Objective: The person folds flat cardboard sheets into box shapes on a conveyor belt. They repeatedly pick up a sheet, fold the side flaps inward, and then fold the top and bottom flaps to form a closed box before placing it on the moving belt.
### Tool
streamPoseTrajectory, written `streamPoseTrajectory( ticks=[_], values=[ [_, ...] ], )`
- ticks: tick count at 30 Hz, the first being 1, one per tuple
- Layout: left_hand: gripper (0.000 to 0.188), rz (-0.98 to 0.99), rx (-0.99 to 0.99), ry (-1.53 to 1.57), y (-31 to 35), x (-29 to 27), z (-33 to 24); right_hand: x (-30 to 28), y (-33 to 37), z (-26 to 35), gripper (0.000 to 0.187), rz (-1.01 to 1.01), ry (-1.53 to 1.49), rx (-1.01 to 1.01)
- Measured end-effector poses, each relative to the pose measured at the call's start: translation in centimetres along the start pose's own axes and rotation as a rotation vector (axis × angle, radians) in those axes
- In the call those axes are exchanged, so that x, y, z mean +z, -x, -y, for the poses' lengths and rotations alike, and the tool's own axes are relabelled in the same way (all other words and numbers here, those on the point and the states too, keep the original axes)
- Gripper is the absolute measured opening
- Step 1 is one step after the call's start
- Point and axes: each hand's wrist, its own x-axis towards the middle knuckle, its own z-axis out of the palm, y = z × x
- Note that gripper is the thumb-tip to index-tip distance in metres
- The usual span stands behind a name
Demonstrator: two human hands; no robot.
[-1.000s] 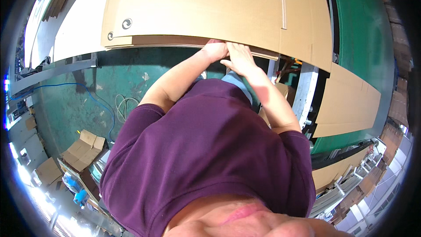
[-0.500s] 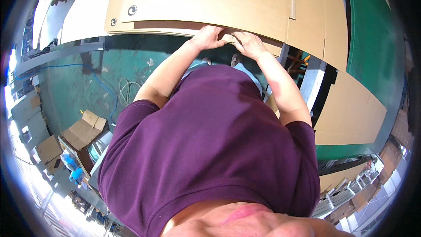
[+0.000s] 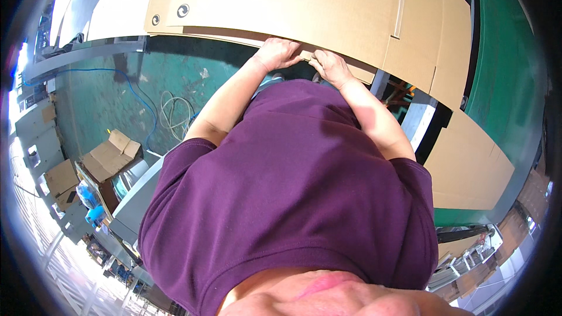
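Large flat cardboard sheets (image 3: 281,0) lie stacked ahead of me, with a slit-like gap along the near edge of the top one. My left hand (image 3: 277,54) is closed on that near edge, its fingers curled and partly hidden under the board. Just to its right, my right hand (image 3: 331,68) is closed too, thumb and fingers pinching the edge of the cardboard. A small bent cardboard flap (image 3: 306,55) shows between the two hands. Exactly how many layers each hand grips cannot be made out.
Another cardboard piece (image 3: 468,164) lies on a green surface (image 3: 509,41) at the right. Metal frame bars (image 3: 418,118) stand beside my right forearm. Behind me on the left are an opened carton (image 3: 111,155) and a coiled hose (image 3: 175,114) on the green floor (image 3: 88,105).
The view has shifted slightly and my body is closer to the cardboard edge, hiding more of my feet. Both hands keep their hold, with the right hand's fingers curled a little more.
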Motion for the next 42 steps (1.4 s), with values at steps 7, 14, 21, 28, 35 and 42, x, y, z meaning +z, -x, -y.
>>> streamPoseTrajectory(
  ticks=[7, 14, 21, 28, 35, 42],
  values=[
    [0.041, -0.162, 0.063, -0.016, 0.2, 1.7, 0.5, 0.3, 0.0, 0.0, 0.026, -0.066, 0.002, -0.042],
    [0.046, -0.262, 0.086, -0.054, 0.5, 2.6, 0.8, 0.2, -0.1, 0.5, 0.044, -0.098, 0.069, -0.037],
    [0.046, -0.099, -0.007, -0.027, 0.0, 1.5, 0.5, 0.1, -0.1, 0.9, 0.036, -0.104, 0.033, -0.021],
    [0.027, -0.149, 0.039, -0.103, 2.2, -0.2, 2.0, 0.7, 0.1, 0.8, 0.035, -0.146, 0.133, -0.013],
    [0.037, -0.394, 0.245, 0.001, 2.2, -1.8, 0.0, 0.2, -0.1, 2.7, 0.029, -0.248, 0.227, -0.017],
    [0.032, -0.344, 0.238, 0.003, 2.0, -1.3, -0.4, -0.6, 0.5, 3.2, 0.024, -0.260, 0.240, -0.116]
  ],
)
